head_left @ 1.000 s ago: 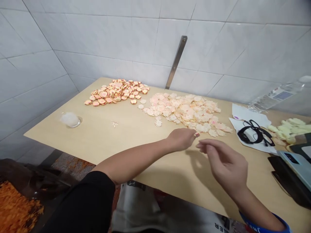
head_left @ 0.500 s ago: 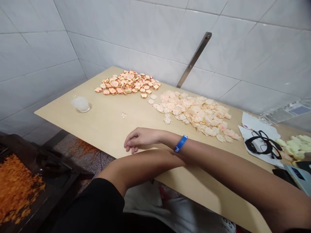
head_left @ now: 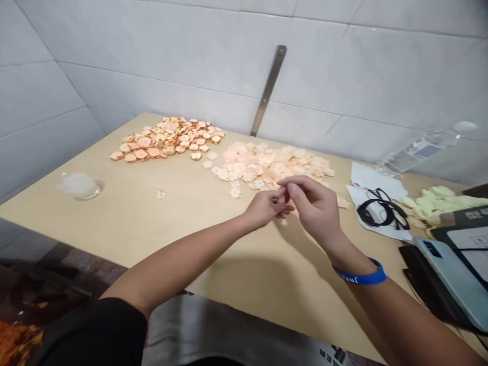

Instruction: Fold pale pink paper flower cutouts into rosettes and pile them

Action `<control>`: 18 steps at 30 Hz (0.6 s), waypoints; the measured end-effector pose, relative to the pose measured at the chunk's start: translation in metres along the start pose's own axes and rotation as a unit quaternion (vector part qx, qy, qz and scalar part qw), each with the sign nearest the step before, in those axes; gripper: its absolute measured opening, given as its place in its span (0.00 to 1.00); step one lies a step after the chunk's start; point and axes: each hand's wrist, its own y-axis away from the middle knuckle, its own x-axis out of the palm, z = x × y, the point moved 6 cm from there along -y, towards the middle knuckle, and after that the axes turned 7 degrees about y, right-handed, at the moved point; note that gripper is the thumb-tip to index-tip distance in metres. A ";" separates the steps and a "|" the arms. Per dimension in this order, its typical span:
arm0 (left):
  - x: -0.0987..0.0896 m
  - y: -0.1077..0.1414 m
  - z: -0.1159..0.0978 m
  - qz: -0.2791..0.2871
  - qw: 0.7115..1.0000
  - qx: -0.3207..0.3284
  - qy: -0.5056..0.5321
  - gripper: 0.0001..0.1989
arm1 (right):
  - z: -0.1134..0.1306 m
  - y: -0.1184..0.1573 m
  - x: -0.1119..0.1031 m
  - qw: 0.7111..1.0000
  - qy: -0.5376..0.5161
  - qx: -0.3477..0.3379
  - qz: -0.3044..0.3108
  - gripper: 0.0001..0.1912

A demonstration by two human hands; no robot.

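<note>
A white tiled wall (head_left: 152, 66), fitted with a narrow steel strip (head_left: 269, 89), stands behind a pale wooden bench (head_left: 163, 239). A broad heap of pale peach flower-shaped cutouts (head_left: 267, 165) is spread on the bench, with a heap of round orange-rimmed flower pieces (head_left: 163, 140) to its left. A glass dish (head_left: 91, 193) holding white fluff is placed further left. To the right are laid a clear plastic water bottle (head_left: 419, 150), a pale blue smartphone (head_left: 450, 274), white paper sheets (head_left: 375, 183) bearing a black cable (head_left: 381, 211), and a cluster of pale yellow petal-shaped pieces (head_left: 430, 203).

The left hand (head_left: 265, 209) and right hand (head_left: 313, 208) are raised above the bench, just in front of the peach heap, with their fingertips brought together. Whether a small piece is pinched between them cannot be determined. The cutouts are judged light, thin and easily bent, and should be taken by the edge with light fingertip pressure.

Lettering on a blue wristband (head_left: 360, 277) and the bottle label cannot be reliably read.
</note>
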 end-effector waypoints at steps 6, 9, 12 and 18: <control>0.007 -0.003 0.013 0.093 0.988 -0.085 -0.093 0.11 | -0.111 0.044 -0.041 0.982 -0.028 0.151 -0.106 0.11; 0.005 -0.006 0.012 0.099 0.987 -0.084 -0.096 0.16 | -0.130 0.046 -0.031 0.978 -0.078 0.187 -0.054 0.12; 0.001 -0.009 0.011 0.103 0.989 -0.069 -0.082 0.23 | -0.130 0.044 -0.028 0.976 -0.099 0.193 -0.015 0.11; 0.002 -0.010 0.008 0.133 0.986 -0.077 -0.070 0.27 | -0.126 0.046 -0.028 0.981 -0.081 0.175 -0.003 0.09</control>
